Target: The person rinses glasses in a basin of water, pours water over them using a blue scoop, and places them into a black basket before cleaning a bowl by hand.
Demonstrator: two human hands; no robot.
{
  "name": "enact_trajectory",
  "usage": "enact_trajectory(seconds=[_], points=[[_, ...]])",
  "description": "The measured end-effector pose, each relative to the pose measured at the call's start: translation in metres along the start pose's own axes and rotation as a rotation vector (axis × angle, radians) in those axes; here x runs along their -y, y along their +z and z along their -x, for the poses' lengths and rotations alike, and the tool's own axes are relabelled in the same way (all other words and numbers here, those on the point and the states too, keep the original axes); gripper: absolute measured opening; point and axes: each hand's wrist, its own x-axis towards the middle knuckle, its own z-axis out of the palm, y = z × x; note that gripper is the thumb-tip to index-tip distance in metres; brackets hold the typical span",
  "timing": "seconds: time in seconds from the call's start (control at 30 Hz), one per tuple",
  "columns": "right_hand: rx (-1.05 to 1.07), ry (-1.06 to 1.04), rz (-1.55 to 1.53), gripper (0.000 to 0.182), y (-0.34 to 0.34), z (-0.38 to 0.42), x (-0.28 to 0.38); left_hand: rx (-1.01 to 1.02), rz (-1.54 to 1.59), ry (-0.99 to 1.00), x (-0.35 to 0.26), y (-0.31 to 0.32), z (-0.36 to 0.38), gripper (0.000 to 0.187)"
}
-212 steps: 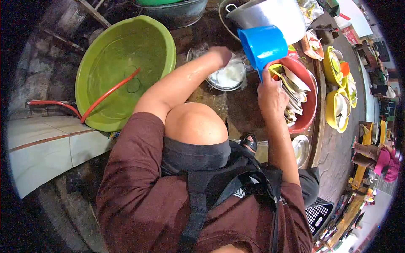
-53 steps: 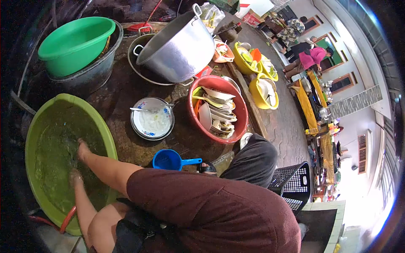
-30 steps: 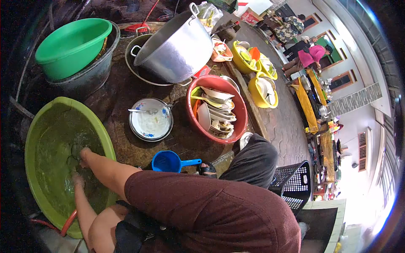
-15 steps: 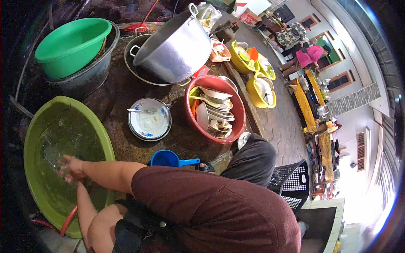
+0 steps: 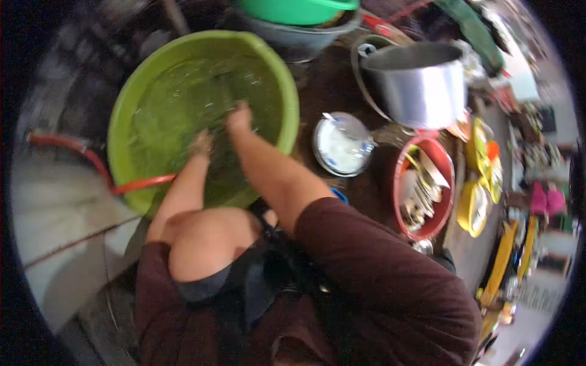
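Note:
Both of my hands are in a large green tub of water. My left hand dips into the water near the middle. To its right, and slightly farther from me, is my right hand, also partly under the surface. Ripples and motion blur hide the fingers of both, and I cannot make out anything held. A dark blurred patch shows in the water beyond them. The end of a red hose lies over the tub's near left rim, close to my left forearm.
Right of the tub sit stacked bowls and a red basin of dirty dishes. A big metal pot stands behind them. Yellow basins with dishes are farther right. A bright green basin rests in a dark tub behind.
My view has swung left, so the tub sits nearer the middle. My right hand, splashing at the surface before, is now lower in the water, and my left hand has come into sight.

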Motion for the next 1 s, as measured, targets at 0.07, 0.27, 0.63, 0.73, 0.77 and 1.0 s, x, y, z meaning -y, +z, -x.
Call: enact_trajectory(seconds=[0.07, 0.27, 0.63, 0.73, 0.77, 1.0], points=[[-0.280, 0.056, 0.087, 0.045, 0.018, 0.025, 0.017, -0.125, -0.836, 0.413, -0.015, -0.010, 0.023, 0.033], [-0.055, 0.147, 0.899, 0.053, -0.024, -0.020, 0.017, 0.026, -0.870, 0.363, -0.058, -0.011, 0.054, 0.022], [0.445, -0.020, 2.520, 0.051, 0.019, 0.039, 0.047, 0.041, -0.885, 0.328, -0.007, 0.001, -0.002, 0.037], [0.411, 0.074, 2.245, 0.042, 0.017, 0.035, 0.038, 0.005, -1.071, 0.401, 0.005, -0.004, -0.022, 0.038], [0.364, 0.055, 2.139, 0.041, 0.011, 0.032, 0.036, -0.030, -1.021, 0.403, 0.038, -0.003, -0.056, 0.037], [0.245, 0.116, 1.003, 0.043, -0.007, 0.035, 0.012, -0.054, -0.877, 0.246, 0.023, -0.005, -0.054, 0.039]])
